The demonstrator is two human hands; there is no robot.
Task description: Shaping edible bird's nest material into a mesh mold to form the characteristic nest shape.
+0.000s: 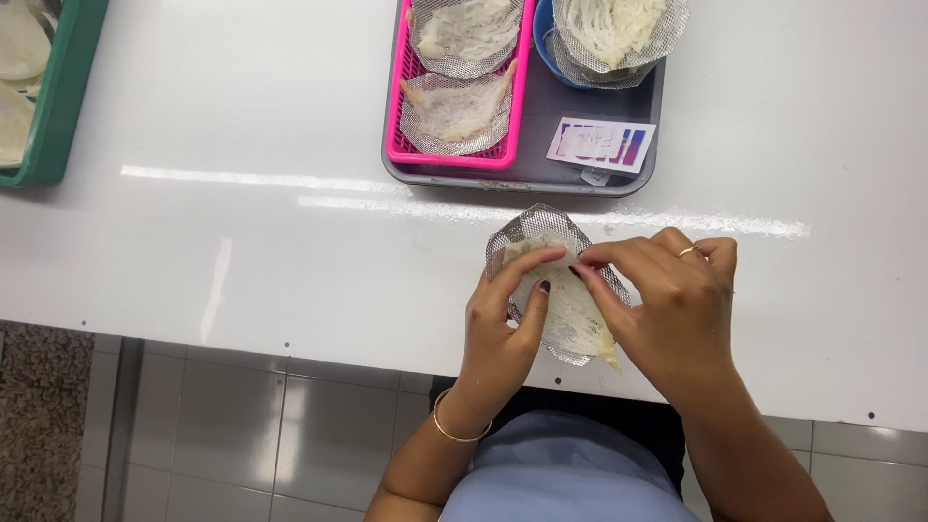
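Stretching across the whole view, the white bench carries everything here, with grey floor tiles showing below its near edge. At twelve o'clock sits a grey tray, and inside it at its left stands a pink basket holding two mesh pieces with pale, off-white pieces on them. At the tray's upper right a blue bowl holds another mesh-wrapped pale piece, and a small printed card lies in the tray just below it. At ten o'clock, well apart from the tray, the corner of a green crate shows with pale pieces inside.

Near the bench's front edge, at about five o'clock from the tray, the mesh piece with a pale, thin, fibrous piece on it is held between both hands. The left hand grips its left side, thumb and forefinger pinching the top edge; a thin gold bangle circles that wrist. The right hand grasps the right side, fingertips meeting the left's at the top, with a ring on one finger.
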